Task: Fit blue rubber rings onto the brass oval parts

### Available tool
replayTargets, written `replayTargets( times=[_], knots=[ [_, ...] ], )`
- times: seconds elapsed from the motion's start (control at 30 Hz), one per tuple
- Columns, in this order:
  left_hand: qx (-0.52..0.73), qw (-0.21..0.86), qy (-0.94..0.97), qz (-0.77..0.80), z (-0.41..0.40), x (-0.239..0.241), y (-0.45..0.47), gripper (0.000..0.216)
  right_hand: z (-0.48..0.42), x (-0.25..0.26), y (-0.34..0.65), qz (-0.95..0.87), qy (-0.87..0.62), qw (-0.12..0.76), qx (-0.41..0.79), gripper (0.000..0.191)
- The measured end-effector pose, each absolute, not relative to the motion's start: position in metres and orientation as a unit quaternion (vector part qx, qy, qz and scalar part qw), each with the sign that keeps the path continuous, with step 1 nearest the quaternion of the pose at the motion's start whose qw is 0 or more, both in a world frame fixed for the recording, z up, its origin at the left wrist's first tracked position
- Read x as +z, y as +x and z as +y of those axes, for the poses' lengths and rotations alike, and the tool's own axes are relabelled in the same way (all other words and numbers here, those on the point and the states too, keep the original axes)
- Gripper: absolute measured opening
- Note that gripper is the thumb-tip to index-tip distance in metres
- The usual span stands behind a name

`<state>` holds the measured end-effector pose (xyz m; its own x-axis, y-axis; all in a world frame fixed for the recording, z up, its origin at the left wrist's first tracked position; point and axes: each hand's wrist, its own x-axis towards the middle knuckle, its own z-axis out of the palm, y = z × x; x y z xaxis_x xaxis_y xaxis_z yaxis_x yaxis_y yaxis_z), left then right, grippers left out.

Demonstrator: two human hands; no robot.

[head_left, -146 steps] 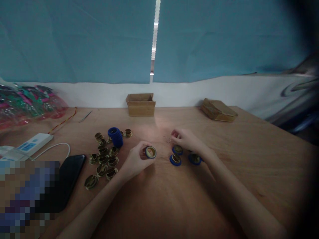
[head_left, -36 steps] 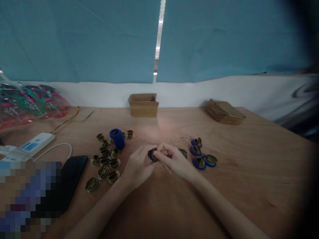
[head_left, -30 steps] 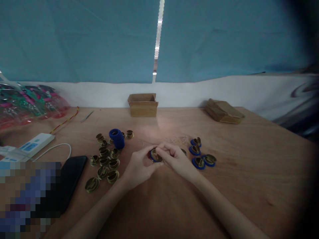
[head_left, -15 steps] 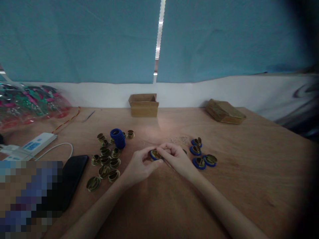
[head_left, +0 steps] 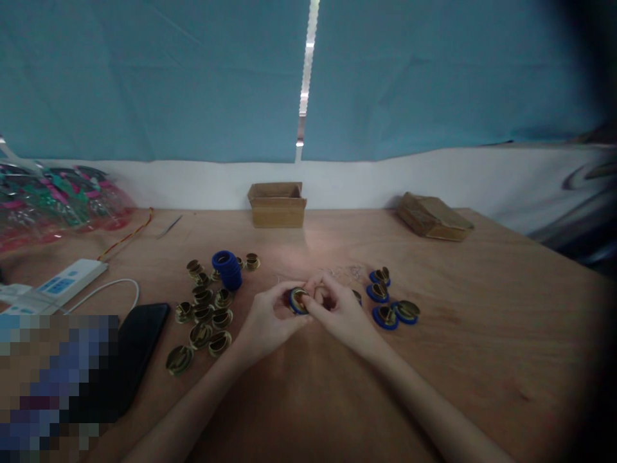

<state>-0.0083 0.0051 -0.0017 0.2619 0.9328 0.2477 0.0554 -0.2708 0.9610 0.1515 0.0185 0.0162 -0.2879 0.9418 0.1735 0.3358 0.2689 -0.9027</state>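
Observation:
My left hand (head_left: 267,318) and my right hand (head_left: 337,308) meet at the middle of the wooden table (head_left: 457,360), both pinching one small brass cap with a blue ring (head_left: 297,300). Left of the hands lie several loose brass caps (head_left: 205,315) and a stack of blue rings (head_left: 226,267). To the right of my right hand sit several brass caps fitted with blue rings (head_left: 390,312). Thin wire bits (head_left: 349,270) lie just beyond the hands.
A black phone (head_left: 137,341) and a white power strip (head_left: 62,283) with its cable lie at the left. A small open cardboard box (head_left: 277,204) and a flat box (head_left: 431,217) stand at the table's back edge. A bag of colourful items (head_left: 53,199) is far left.
My right hand came from the wire bits to the ringed cap in my left hand. Over the last second both hands stay together, the fingers shifting slightly on the cap.

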Motion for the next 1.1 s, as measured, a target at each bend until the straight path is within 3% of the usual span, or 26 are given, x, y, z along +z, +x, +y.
replayTargets(
  times=[0.13,0.67,0.93,1.1],
  knots=[
    [0.446,0.360,0.709,0.411,0.003,0.004,-0.009,0.041,0.016,0.019,0.151,-0.731,-0.482,0.367,0.315,0.007],
    [0.413,0.221,0.730,0.497,0.008,-0.008,-0.016,0.043,0.007,0.005,0.144,-0.800,-0.428,0.340,0.246,0.010],
    [0.380,0.208,0.728,0.532,0.003,-0.006,-0.010,0.044,0.017,0.006,0.147,-0.679,-0.452,0.384,0.432,0.025],
    [0.367,0.198,0.747,0.517,0.000,-0.002,-0.010,0.030,0.021,0.005,0.153,-0.565,-0.421,0.321,0.633,0.034]
  ],
)
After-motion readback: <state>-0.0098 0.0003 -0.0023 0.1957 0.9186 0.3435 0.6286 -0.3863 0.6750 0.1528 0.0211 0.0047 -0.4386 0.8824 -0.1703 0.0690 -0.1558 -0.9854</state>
